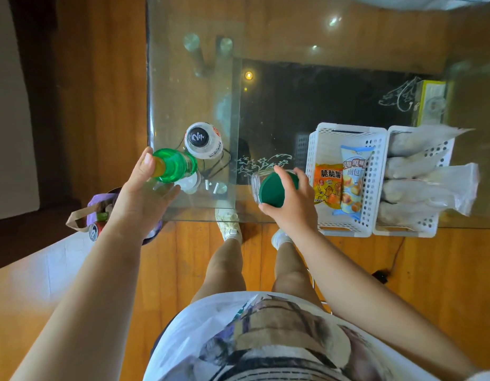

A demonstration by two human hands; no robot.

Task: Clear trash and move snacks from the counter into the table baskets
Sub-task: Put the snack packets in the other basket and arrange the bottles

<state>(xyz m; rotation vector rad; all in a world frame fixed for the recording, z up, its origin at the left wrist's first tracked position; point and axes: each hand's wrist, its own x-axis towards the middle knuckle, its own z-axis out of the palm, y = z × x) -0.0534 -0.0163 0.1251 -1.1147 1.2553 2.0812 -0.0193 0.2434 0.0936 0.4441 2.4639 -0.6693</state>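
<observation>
My left hand grips a green plastic bottle with a yellow cap near the glass table's left front corner. A white bottle with a black cap stands just behind it. My right hand holds a clear jar with a dark green lid above the table's front edge, left of a white basket. That basket holds an orange snack pack and a blue bread pack.
A second white basket to the right is filled with clear plastic bags. A purple trash bin with cans and a paper bag stands on the floor at the table's left. My feet are under the glass table.
</observation>
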